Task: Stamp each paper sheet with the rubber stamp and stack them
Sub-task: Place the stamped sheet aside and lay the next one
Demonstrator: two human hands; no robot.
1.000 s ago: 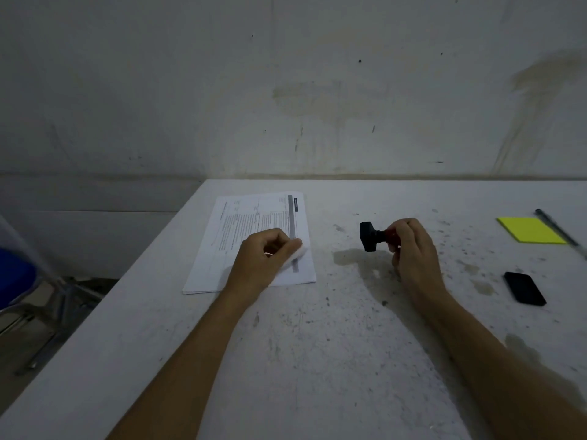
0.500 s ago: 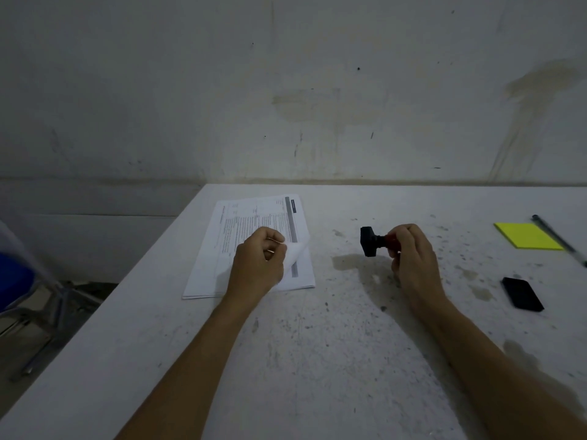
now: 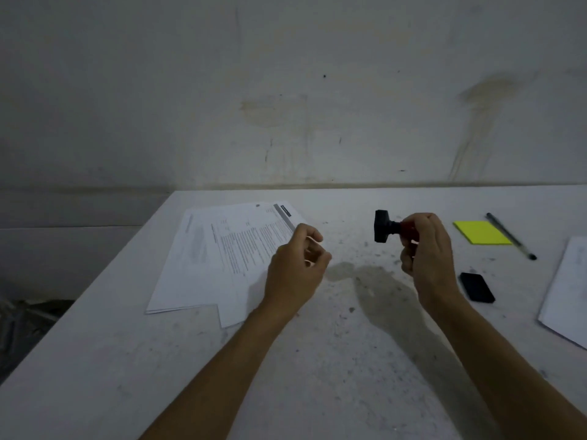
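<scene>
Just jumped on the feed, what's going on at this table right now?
A person is stamping papers. Their left hand pinches the top sheet by its right edge, skewed on the paper stack. The right hand holds the rubber stamp in the air, face sideways, not yet on paper.

Two hands [image 3: 293, 274] [image 3: 427, 252], one stamp [image 3: 386, 227], one paper stack [image 3: 203, 258] left of them; to their right one yellow notepad [image 3: 481, 232], one pen [image 3: 511, 236], one black phone [image 3: 477, 287], one more paper [image 3: 568, 287].

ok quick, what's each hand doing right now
left hand: pinching the top paper sheet at its right edge
right hand: closed on the rubber stamp, held above the table
</scene>
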